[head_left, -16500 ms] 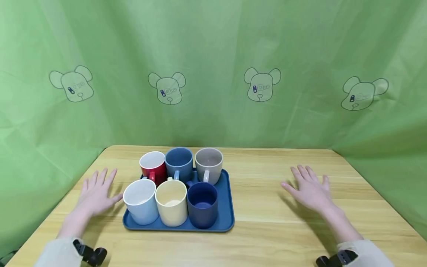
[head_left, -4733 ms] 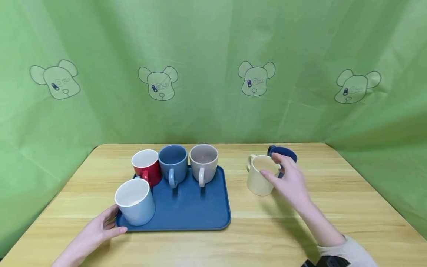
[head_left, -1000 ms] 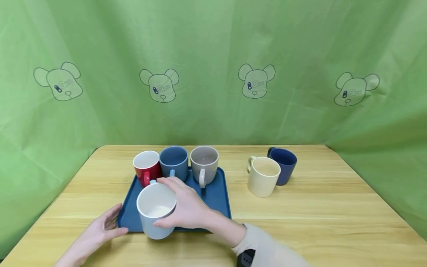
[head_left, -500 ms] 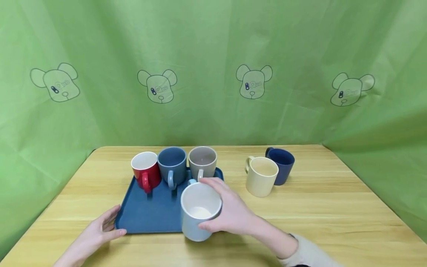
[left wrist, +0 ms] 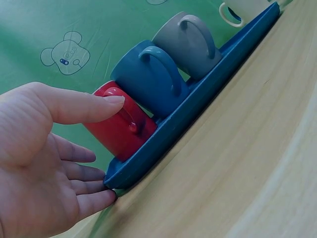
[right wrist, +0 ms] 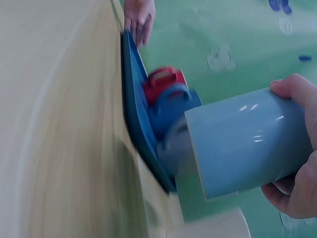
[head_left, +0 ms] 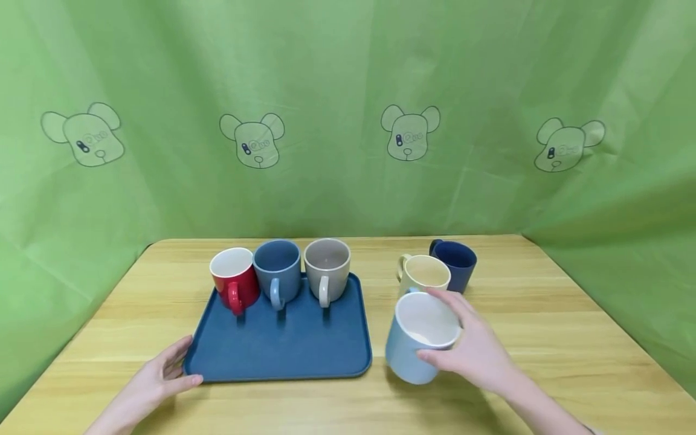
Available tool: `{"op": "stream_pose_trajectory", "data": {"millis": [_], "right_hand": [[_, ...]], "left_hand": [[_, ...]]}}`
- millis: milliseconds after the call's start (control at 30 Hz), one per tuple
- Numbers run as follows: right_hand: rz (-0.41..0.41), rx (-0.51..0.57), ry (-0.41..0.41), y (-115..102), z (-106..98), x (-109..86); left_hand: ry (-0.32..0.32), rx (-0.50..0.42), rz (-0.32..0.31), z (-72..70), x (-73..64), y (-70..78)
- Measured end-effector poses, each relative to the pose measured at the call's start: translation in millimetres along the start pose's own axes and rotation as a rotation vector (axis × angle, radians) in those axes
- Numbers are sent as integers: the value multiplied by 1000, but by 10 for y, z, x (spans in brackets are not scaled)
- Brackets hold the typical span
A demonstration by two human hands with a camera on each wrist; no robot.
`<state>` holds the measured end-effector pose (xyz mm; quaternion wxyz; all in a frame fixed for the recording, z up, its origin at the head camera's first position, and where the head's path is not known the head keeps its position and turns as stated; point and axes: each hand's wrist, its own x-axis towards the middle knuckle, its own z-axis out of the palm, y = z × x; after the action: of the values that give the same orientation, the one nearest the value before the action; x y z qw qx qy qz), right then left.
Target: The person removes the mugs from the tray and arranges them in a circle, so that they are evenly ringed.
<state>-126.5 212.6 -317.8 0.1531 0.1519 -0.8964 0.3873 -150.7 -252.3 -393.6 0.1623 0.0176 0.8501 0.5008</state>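
Observation:
My right hand (head_left: 475, 350) grips a light blue mug (head_left: 406, 356) with a white inside, thumb at the near side and fingers at the far side. The mug is tilted, held above the table to the right of the blue tray (head_left: 283, 353). My left hand (head_left: 147, 386) touches the tray's near left corner, its fingers loosely extended; in the left wrist view the thumb (left wrist: 94, 107) stretches out above the tray. Along the tray's back stand a red mug (head_left: 241, 287), a blue mug (head_left: 280, 278) and a grey mug (head_left: 328, 275), handles toward me.
Behind the held mug, a cream mug (head_left: 418, 272) stands on the wooden table (head_left: 544, 338), partly hidden. A navy mug (head_left: 458, 266) stands just behind it to the right. A green curtain (head_left: 337, 181) hangs beyond the table's back edge.
My right hand has carried the light blue mug from the tray's front left, across the tray, to beyond its right edge. The cream and navy mugs left the tray earlier. My left hand stays at the tray.

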Motion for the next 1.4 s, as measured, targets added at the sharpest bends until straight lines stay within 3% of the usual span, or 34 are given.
{"op": "stream_pose_trajectory", "data": {"millis": [333,633,867,1067,1167,1400], "right_hand": [[132,-168,96,520,-423,-130],[268,-233,133,998,-671,12],[353,-295,125,1311,-718,175],[386,-305,137,1480,-679,268],[395,-301,143,1516,-659,301],[375,-295,166,1459,-609,377]], "left_hand": [[-5,5,-24,-10,11,24],[-4,8,-26,-14,4,24],[-5,6,-34,-8,6,25],[5,4,2,3,-3,6],[9,4,25,7,-19,1],[11,-3,13,5,-33,11]]}}
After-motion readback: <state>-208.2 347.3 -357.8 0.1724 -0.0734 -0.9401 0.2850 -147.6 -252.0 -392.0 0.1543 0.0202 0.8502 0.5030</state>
